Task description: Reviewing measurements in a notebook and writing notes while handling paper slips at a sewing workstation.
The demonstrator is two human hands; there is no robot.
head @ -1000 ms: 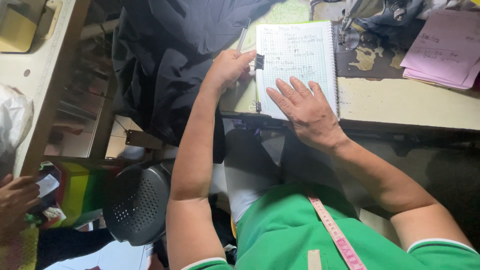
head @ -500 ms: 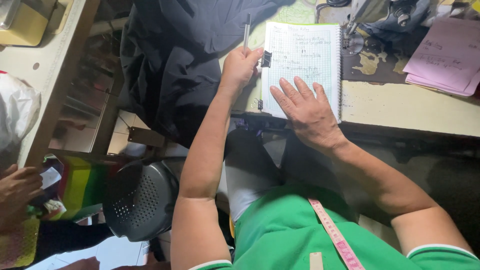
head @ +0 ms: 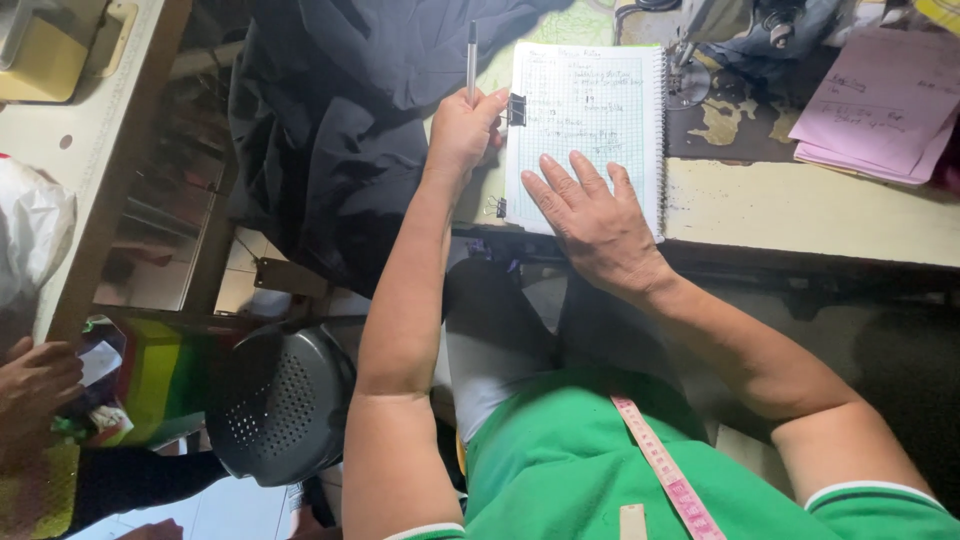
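— Left hand [head: 462,130]?
— Fist closed round a slim pen [head: 472,60], held upright, its upper end rising clear of the knuckles. The hand sits at the left edge of the notebook [head: 587,130], just beside the black binder clip [head: 516,108] on that edge.

— Right hand [head: 598,218]?
— Flat, palm down, fingers spread apart on the lower half of the page; it grips nothing, only presses the paper.

— The notebook itself?
— Spiral-bound along its right side, grid-ruled page with handwriting, lying on the worn worktable [head: 800,215] in front of the person. A second small clip sits at its lower left edge.

— Surroundings?
— Dark cloth [head: 330,130] heaped left of the notebook and hanging over the table edge. Pink paper sheets [head: 885,105] at the far right. Sewing machine parts [head: 740,30] above the notebook. Pink measuring tape [head: 665,470] across the green shirt. Black perforated stool seat [head: 275,405] down by the floor. Another person's hand [head: 35,385] at the left border, apart from all this
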